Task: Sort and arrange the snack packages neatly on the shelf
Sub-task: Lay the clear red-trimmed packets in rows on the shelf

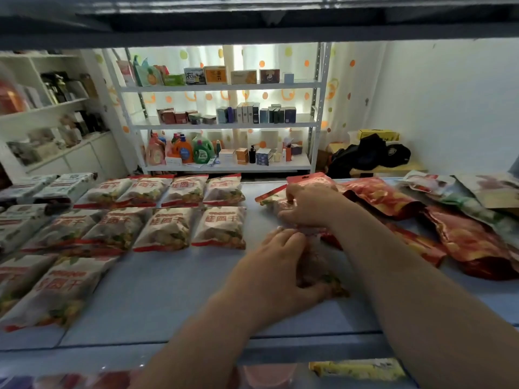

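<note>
- Head view, the task's things: the blue shelf [174, 290] carries sorted rows [168, 226] of white-and-red snack packages on its left half. They lie flat, labels up, edges close together. On the right, red pouches [471, 240] and some paler bags lie in a loose, overlapping heap.
- Head view, the hands: the left hand [280, 265] holds the near package [323, 273] against the shelf, fingers over its top edge and thumb by its lower side. The right hand [306, 203] reaches further in, fingers curled on the far package [269, 198], which has a red strip along its top. Both packages lie between the rows and the heap.
- Judgement on the step: these two look like the same kind as the rows, so they likely belong in the next column.
- Doing it well:
  - slide or lift each one clear of the heap so no foil pouch drags along;
  - turn the label up, red strip facing the same way as its neighbours;
  - set each just beside the last row, edges level, then flatten it gently.
</note>
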Tool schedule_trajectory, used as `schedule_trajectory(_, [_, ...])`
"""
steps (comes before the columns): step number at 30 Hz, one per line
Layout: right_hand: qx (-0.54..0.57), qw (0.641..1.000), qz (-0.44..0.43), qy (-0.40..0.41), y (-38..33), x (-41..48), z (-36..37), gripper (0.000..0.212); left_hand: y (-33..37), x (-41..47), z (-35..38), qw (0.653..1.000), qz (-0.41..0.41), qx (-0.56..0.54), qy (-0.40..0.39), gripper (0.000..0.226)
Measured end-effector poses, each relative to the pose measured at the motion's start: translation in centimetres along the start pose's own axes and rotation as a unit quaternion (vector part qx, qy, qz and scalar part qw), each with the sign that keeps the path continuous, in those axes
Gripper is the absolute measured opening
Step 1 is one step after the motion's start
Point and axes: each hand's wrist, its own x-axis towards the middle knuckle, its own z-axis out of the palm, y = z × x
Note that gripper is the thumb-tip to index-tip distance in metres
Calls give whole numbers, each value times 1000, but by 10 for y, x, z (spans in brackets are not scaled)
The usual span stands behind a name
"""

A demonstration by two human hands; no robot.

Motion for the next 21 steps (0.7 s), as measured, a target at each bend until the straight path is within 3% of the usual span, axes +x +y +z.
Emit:
schedule_trajectory(3, [32, 999, -15, 14, -1, -3, 7, 48, 4, 0, -1, 999, -15, -34, -4, 58])
schedule_trajectory(7, [81, 995, -50, 31, -7, -6, 8, 37, -1, -6, -7, 997, -12, -71, -20, 74])
schedule_trajectory(13, [124, 990, -59, 35, -12, -16, 2, 41, -6, -27, -21, 995, 8, -96, 28, 29])
schedule_trajectory(21, [220, 966, 9, 136, -43, -79, -23, 39, -30, -77, -58, 982, -23, -157, 102, 20])
